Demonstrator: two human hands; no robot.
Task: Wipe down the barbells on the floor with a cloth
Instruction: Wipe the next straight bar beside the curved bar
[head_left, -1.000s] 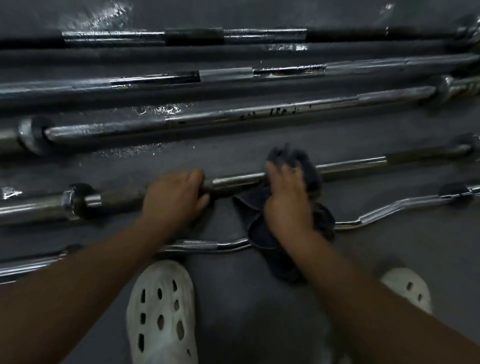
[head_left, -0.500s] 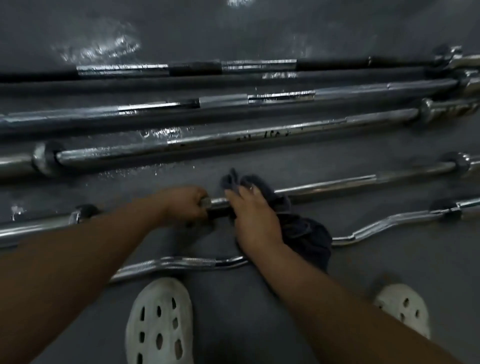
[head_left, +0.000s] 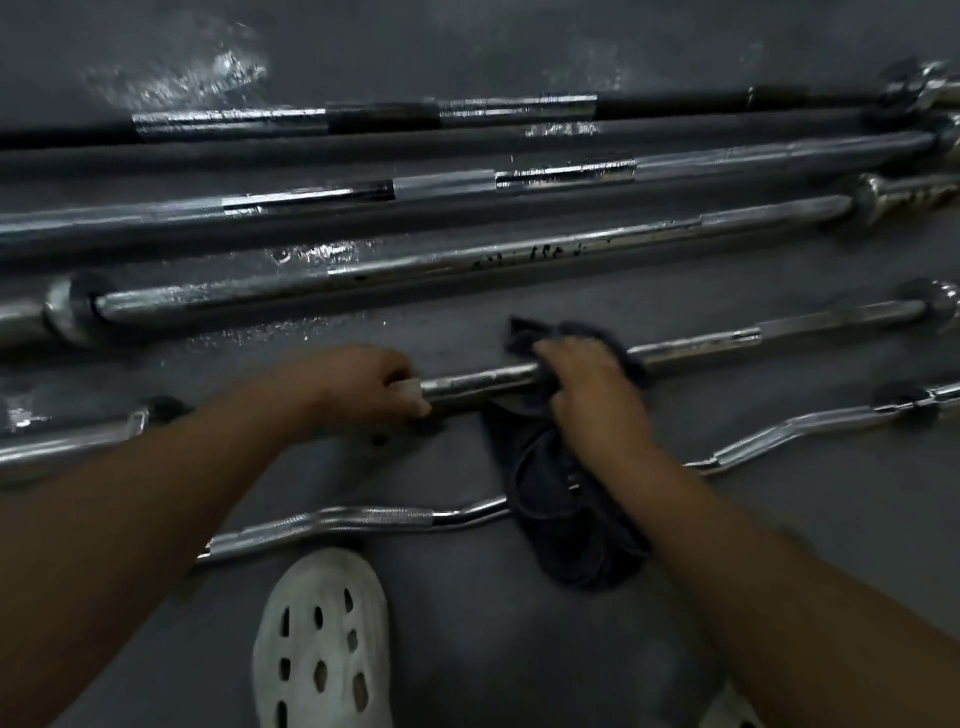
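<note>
Wiped straight chrome barbell, lying on dark grey floor, nearest but one. Wrapped dark blue-grey cloth round mid-shaft under right hand, fingers curled over it; steadied bare shaft with left hand, closed round it. Judged mid-wipe, with next move needing a slide rightward toward collar. Noted clear shaft there; cloth tail seemingly draped over wavy chrome curl bar.
</note>
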